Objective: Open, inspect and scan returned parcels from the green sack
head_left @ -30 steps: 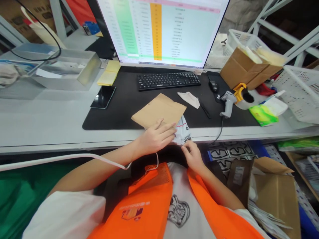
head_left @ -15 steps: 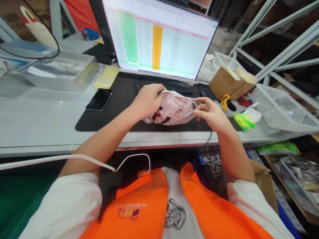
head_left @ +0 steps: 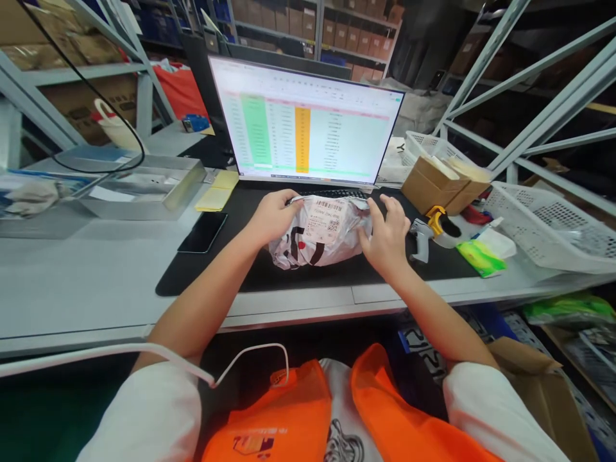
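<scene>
A crinkled white plastic parcel [head_left: 308, 240] with black marks, a red dot and a printed barcode label lies tilted over the black desk mat [head_left: 260, 282], in front of the keyboard [head_left: 337, 192]. My left hand [head_left: 274, 218] is closed on the parcel's upper left edge. At its right end my right hand [head_left: 387, 237] holds it with thumb and index finger, while the other fingers stand loosely apart. A grey handheld barcode scanner [head_left: 421, 242] lies just right of my right hand. The contents of the parcel are hidden.
A monitor [head_left: 346, 135] with a spreadsheet stands behind the keyboard. To the left are a phone [head_left: 203, 232], yellow sticky notes [head_left: 217, 191] and a grey tray [head_left: 183, 199]. Yellow tape [head_left: 440, 224], a cardboard box [head_left: 433, 186] and a white basket [head_left: 548, 231] stand right.
My right hand has shifted from the parcel's right corner onto its right side, with its fingers spreading. The label now faces the camera more squarely. The camera view has tilted up.
</scene>
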{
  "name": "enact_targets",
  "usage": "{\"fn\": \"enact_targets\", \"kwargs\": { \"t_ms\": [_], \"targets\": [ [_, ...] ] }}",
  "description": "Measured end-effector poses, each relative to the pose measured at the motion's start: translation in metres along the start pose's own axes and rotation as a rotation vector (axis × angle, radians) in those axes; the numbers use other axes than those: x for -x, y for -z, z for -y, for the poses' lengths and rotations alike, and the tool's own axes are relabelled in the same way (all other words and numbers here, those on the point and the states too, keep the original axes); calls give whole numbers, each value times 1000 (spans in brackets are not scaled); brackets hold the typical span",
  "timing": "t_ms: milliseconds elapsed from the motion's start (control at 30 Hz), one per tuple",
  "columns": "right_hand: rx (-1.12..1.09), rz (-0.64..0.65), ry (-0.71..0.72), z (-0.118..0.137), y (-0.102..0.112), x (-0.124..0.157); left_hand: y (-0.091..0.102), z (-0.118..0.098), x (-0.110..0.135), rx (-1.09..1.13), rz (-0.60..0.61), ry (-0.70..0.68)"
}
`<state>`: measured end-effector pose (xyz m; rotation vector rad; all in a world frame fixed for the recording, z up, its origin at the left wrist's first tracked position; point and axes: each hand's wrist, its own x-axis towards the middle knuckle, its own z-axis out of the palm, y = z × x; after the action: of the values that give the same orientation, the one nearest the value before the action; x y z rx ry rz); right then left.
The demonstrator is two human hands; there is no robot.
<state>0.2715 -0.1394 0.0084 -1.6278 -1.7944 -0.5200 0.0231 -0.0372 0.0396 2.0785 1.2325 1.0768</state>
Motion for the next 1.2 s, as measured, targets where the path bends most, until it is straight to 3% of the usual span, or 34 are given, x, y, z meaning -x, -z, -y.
{"fn": "enact_targets", "kwargs": {
  "t_ms": [167, 333, 433, 667, 767, 867, 933, 1033, 1100, 1133, 1200],
  "targets": [
    [-37, 66, 201, 21, -9, -26, -2, -4, 0, -14, 72, -68],
    [-85, 264, 94, 14, -50, -60, -3, 3, 5, 35, 67, -54],
    [-167, 310, 123, 12, -66, -67, -2, 14, 7, 47, 42, -46],
    [-583, 264, 172, -10, -52, -84, 0, 47, 9, 103, -80, 108],
    [-450, 275, 257, 4, -55, -89, 2, 57, 12, 85, -124, 152],
    [-261, 400, 272, 32, -78, -90, 3, 63, 13, 82, -121, 159],
    [-248, 442, 240, 37, -95, -95, 4, 67, 11, 110, -110, 182],
    [-370, 314, 148, 2, -107, -112, 8, 80, 6, 172, -135, 239],
    [-354, 132, -98, -48, -106, -128, 14, 93, 3, 263, -163, 311],
    [-282, 50, -304, -76, -106, -135, 17, 100, 3, 333, -172, 364],
    [-187, 24, -512, -129, -111, -143, 21, 116, 5, 497, -166, 485]
  ]
}}
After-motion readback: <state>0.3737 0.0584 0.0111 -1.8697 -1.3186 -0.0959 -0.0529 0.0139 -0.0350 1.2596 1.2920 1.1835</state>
